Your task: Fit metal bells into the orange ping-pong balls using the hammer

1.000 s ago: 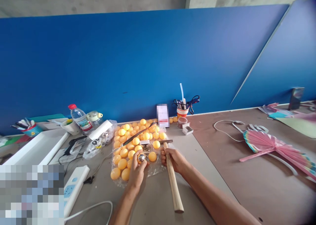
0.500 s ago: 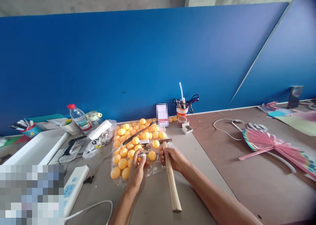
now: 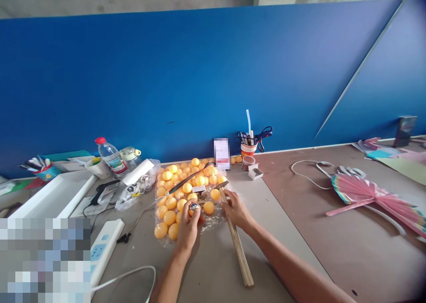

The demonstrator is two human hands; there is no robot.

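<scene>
My left hand (image 3: 187,228) is closed around a small shiny silver ball (image 3: 193,208), held up over the near edge of a clear bag of several orange ping-pong balls (image 3: 179,196). My right hand (image 3: 237,210) grips a hammer (image 3: 235,241) near its metal head; the wooden handle slants down toward me across the table. The hammer head rests at the right edge of the bag. A dark thin rod (image 3: 189,179) lies across the balls.
A cup of pens and scissors (image 3: 249,147), a small round tin (image 3: 248,163) and a water bottle (image 3: 110,157) stand along the blue wall. A power strip (image 3: 105,249) and white cable (image 3: 126,278) lie at left. A pink paper fan (image 3: 369,195) lies at right.
My right hand has turned the hammer so its handle looks thinner and its head tilts toward the bag. The view shifted slightly; my left hand keeps the silver ball.
</scene>
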